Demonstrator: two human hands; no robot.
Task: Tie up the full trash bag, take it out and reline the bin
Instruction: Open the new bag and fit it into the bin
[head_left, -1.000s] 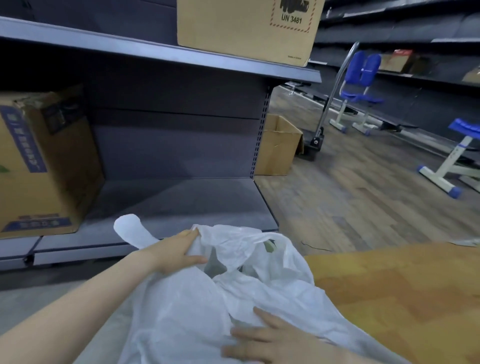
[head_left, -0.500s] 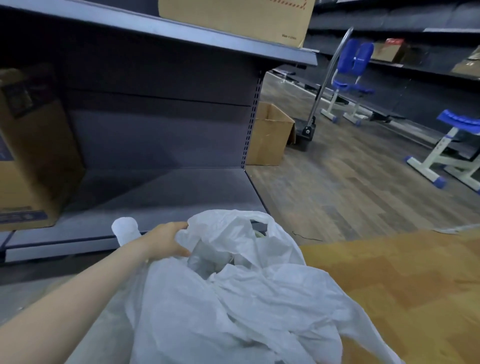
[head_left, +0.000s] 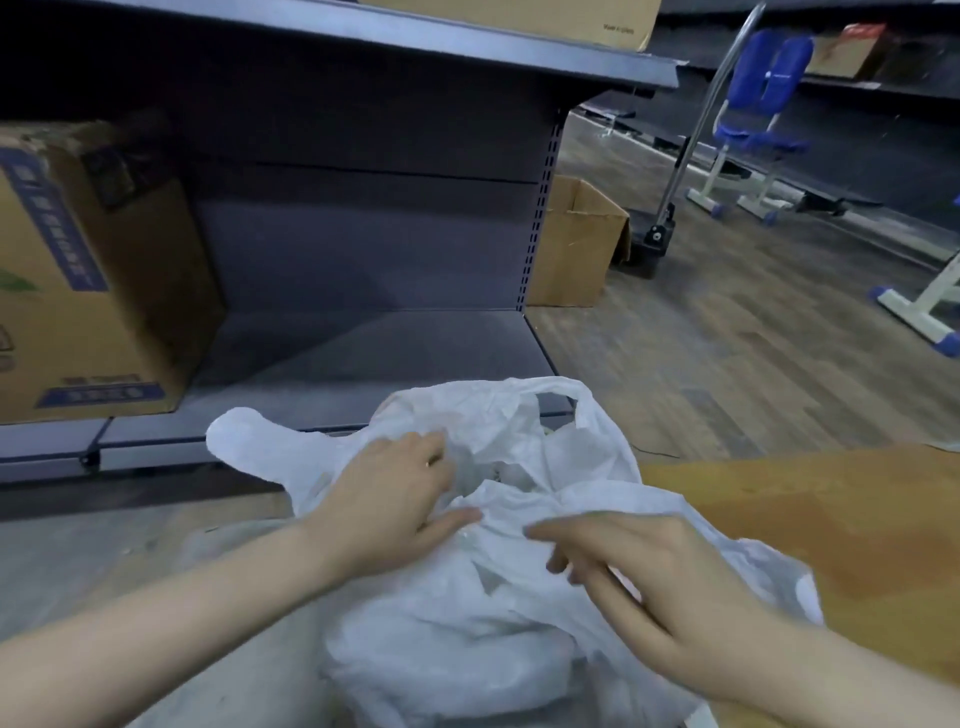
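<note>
Back in view at five o'clock, the right hand (head_left: 670, 587) hovers loose-fingered while the left hand (head_left: 395, 499) seemingly pinches the trash bag (head_left: 467, 623), whose thin film could tear.

Floor (head_left: 727, 364): wood-look planks, running right of the shelving and back into the aisle.
Lower shelf (head_left: 363, 353): dark grey metal deck; a printed cardboard box (head_left: 88, 270) sits at its left end.
Upper shelf (head_left: 415, 36): carries a second carton (head_left: 545, 21) near its right end.
On the floor: an open brown box (head_left: 574, 244) beside the shelf's right upright, a blue-and-white chair (head_left: 753, 119) further back.
Near right: an orange-brown surface (head_left: 831, 519), kind unclear.
</note>
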